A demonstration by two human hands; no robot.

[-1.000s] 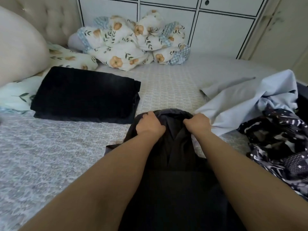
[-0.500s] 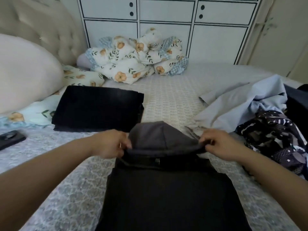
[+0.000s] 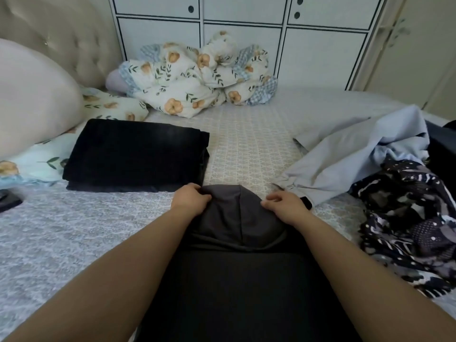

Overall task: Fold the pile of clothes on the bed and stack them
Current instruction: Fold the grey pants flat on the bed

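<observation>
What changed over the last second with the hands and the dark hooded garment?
The hood was spread rounded from a bunched grip, then folded toward the person onto the dark garment. Left hand and right hand now press its edges. Folded black stack and unfolded pile unchanged.

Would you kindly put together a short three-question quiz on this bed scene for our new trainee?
1. True or false: both hands rest on the dark grey hood.
2. Which side of the bed holds the unfolded clothes: A) the person's left, B) the person's right?
3. Fill in: the folded black garment lies beside the ____ pillow.

Key:
1. True: left hand and right hand are on it.
2. B: the light blue shirt and patterned garment.
3. Floral.
</observation>
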